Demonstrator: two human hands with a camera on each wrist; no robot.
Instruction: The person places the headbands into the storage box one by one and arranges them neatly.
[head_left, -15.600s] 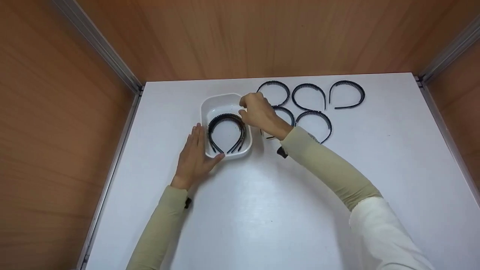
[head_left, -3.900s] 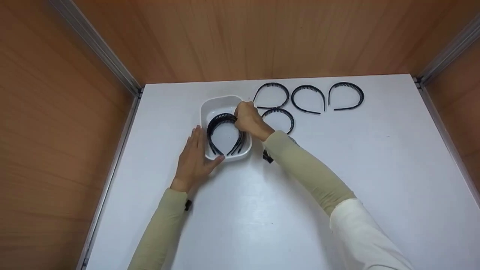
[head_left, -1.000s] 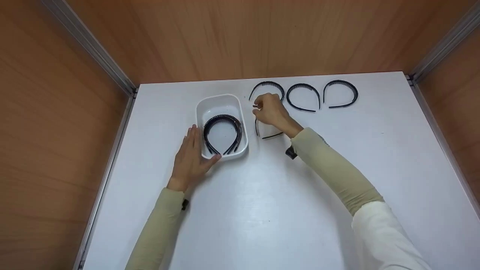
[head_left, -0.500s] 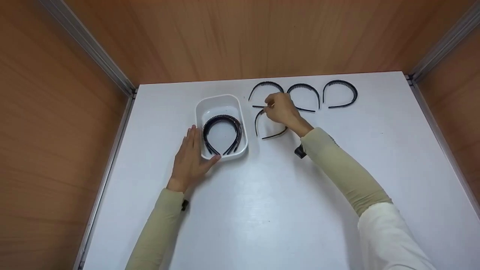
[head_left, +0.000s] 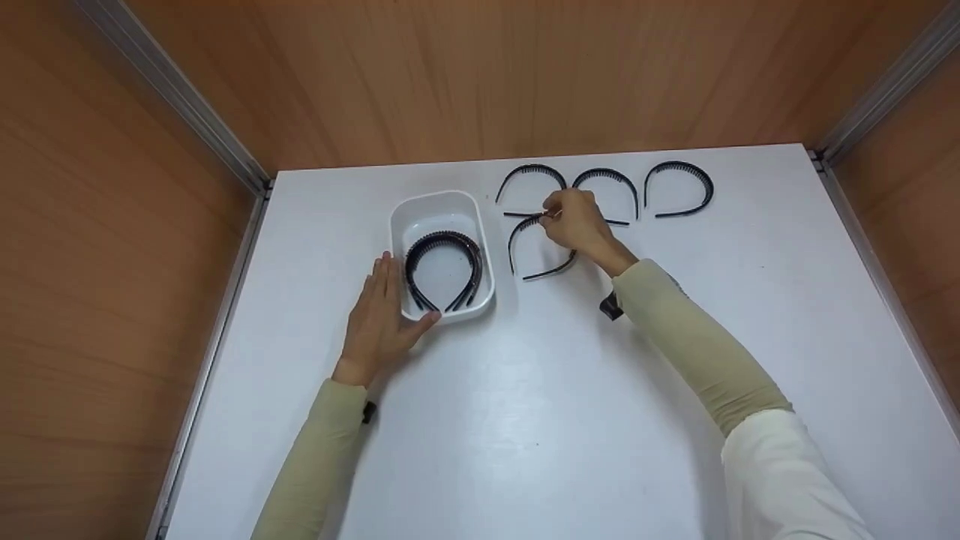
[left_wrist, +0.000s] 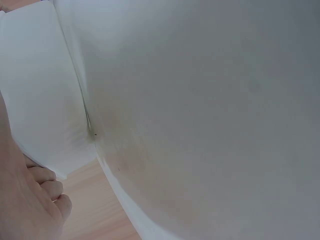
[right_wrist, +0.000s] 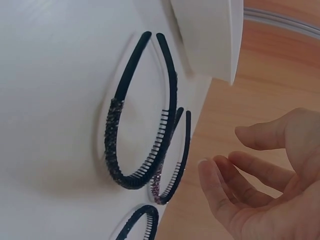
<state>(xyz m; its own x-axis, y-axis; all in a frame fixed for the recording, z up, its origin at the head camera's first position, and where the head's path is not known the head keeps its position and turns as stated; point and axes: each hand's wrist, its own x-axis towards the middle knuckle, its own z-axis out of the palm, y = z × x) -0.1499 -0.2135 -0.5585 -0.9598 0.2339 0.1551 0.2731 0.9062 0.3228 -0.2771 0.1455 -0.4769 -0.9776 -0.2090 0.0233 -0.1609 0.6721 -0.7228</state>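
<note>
A white plastic tray (head_left: 441,213) holds several black headbands (head_left: 444,238) stacked with their ends towards the person. My left hand (head_left: 375,322) rests against its left side, fingers straight, thumb at the front corner. In the left wrist view, the left hand's fingers (left_wrist: 50,190) touch the white wall. Over the nearest loose headband (head_left: 550,271) hovers my right hand (head_left: 581,223), hiding part of it. The right wrist view shows the right hand (right_wrist: 265,175) with thumb and fingers apart and nothing between them, beside a toothed headband with a dark glittery section (right_wrist: 114,132).
Along the table's back edge lie 3 more headbands: left (head_left: 531,166), middle (head_left: 606,172) and right (head_left: 701,174). A wooden panel (head_left: 480,82) rises behind the white table (head_left: 480,450), with others at both sides.
The front-right loose headband has gone from the table since the oldest frame. My right hand has left the tray and moved right, over the nearest loose headband. The left hand stays at the tray.
</note>
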